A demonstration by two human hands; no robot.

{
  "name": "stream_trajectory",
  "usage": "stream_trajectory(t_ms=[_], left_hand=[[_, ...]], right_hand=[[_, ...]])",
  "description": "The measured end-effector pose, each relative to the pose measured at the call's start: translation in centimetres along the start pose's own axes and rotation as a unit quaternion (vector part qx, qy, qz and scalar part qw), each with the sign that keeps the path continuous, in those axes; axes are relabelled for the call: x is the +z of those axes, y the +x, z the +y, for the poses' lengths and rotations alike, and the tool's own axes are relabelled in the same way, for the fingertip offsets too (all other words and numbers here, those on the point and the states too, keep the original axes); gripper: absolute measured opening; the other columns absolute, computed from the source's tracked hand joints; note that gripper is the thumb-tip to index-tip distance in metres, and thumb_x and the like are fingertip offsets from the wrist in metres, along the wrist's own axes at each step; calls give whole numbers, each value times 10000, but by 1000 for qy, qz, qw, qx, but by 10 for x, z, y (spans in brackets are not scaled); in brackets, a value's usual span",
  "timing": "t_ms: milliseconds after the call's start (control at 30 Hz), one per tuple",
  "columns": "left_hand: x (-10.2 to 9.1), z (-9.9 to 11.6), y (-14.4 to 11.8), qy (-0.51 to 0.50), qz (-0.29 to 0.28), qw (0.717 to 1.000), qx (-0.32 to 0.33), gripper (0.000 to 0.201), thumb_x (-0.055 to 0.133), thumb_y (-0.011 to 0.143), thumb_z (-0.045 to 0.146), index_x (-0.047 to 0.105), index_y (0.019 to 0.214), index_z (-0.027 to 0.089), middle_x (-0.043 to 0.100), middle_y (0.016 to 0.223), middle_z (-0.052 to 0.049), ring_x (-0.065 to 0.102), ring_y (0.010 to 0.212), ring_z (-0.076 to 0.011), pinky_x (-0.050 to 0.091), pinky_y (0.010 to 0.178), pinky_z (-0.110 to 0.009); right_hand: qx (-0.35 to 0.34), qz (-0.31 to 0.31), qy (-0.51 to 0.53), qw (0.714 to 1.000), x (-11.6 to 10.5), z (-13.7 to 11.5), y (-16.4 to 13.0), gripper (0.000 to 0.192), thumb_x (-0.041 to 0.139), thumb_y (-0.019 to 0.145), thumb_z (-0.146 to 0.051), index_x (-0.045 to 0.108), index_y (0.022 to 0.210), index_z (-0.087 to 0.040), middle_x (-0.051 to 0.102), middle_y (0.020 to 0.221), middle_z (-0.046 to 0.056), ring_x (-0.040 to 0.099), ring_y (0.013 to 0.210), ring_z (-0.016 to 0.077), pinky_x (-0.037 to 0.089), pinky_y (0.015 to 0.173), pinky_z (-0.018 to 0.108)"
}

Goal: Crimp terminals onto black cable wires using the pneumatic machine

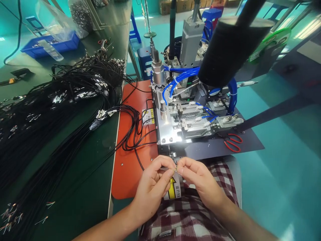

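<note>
My left hand and my right hand meet in front of the machine, thumbs and forefingers pinched together tip to tip. Between the fingertips shows a tiny bit of something, too small to name. A black cable runs over the orange-red board and goes out of sight at my left hand. Just beyond the fingers is the front edge of the metal machine, with several cables entering its left side. Below the hands lies a label with a yellow arrow.
Bundles of black cables with shiny ends cover the dark green table at left. Behind them stands a blue tray. Red-handled scissors lie right of the machine. A black cylinder hangs over it, near blue air tubes.
</note>
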State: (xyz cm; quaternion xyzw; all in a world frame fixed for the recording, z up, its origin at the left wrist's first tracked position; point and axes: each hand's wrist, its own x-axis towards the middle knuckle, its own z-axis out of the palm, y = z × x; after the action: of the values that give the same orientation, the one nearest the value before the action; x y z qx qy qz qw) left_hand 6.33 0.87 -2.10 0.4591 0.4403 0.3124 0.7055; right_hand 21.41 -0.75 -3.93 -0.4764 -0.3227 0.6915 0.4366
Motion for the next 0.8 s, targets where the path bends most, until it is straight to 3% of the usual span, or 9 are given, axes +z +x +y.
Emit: stream_trajectory(t_ms=[100, 233, 367, 533, 800], left_hand=[[-1, 6, 5, -9, -12, 998, -60, 192, 563, 869, 332, 502, 817, 158, 511, 663, 37, 275, 391, -2, 169, 381, -170], [-5, 14, 10, -21, -45, 992, -113, 186, 583, 847, 316, 509, 825, 147, 563, 630, 23, 300, 395, -9, 187, 387, -155], [-6, 16, 11, 2, -28, 991, -128, 187, 660, 775, 270, 555, 862, 141, 492, 568, 66, 305, 410, -15, 200, 388, -144], [-2, 21, 8, 26, -9, 991, -128, 216, 684, 732, 318, 590, 775, 128, 413, 528, 81, 253, 421, -19, 177, 394, -153], [-9, 19, 11, -60, -68, 978, -188, 193, 654, 757, 275, 549, 680, 133, 439, 533, 45, 297, 454, -37, 154, 406, -173]], right_hand=[[-7, 1, -17, 1000, -1, -1, -2, 238, 598, 810, -347, 504, 680, -171, 420, 628, -48, 343, 577, 98, 308, 532, 226], [-4, -5, -28, 1000, -1, -3, -4, 243, 592, 824, -360, 507, 696, -171, 435, 643, -40, 361, 591, 106, 321, 551, 234], [-10, 10, -51, 999, 0, -4, -6, 261, 589, 829, -390, 500, 706, -178, 410, 652, -40, 341, 588, 110, 306, 537, 239], [-29, 12, -88, 996, 1, -8, -9, 244, 543, 866, -372, 491, 716, -187, 393, 652, -45, 320, 587, 109, 284, 528, 238], [44, -1, 1, 999, 4, -8, -6, 269, 603, 774, -392, 482, 656, -184, 326, 564, -70, 231, 524, 94, 207, 482, 233]])
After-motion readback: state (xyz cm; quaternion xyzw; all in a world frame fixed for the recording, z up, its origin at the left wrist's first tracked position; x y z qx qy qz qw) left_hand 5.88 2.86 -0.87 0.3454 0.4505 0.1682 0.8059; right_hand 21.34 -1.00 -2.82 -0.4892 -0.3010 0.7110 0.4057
